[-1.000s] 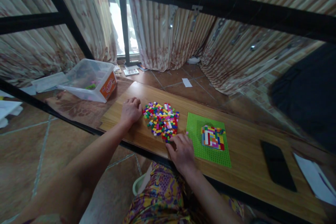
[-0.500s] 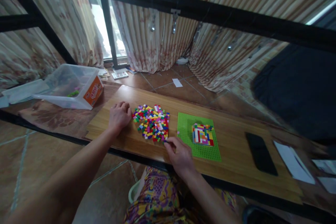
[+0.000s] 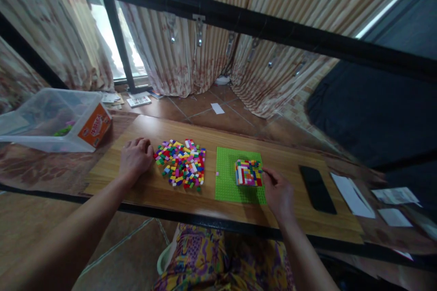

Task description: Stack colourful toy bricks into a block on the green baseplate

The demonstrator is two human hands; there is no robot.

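My left hand (image 3: 136, 158) rests on the wooden board with loosely bent fingers, at the left edge of a pile of small multicoloured building bricks (image 3: 182, 163). Nothing shows in it. Right of the pile lies a green studded baseplate (image 3: 225, 188). A low block structure (image 3: 249, 173) of many colours stands on it, with white, red and yellow bricks on top. My right hand (image 3: 279, 193) is at the structure's right side, thumb and forefinger pinched on a small dark brick (image 3: 262, 171). Whether that brick touches the structure I cannot tell. A single pink brick (image 3: 217, 173) sits near the baseplate's left edge.
A clear plastic box (image 3: 68, 113) with an orange label stands at the left, a few green and pink pieces inside. A black phone (image 3: 317, 189) lies right of the baseplate, with white papers (image 3: 353, 195) beyond it. A dark metal rail (image 3: 218, 16) crosses behind the table.
My right hand has moved right, from the near edge of the brick pile to the right side of the block structure. My left hand stays beside the pile. The view has turned somewhat right.
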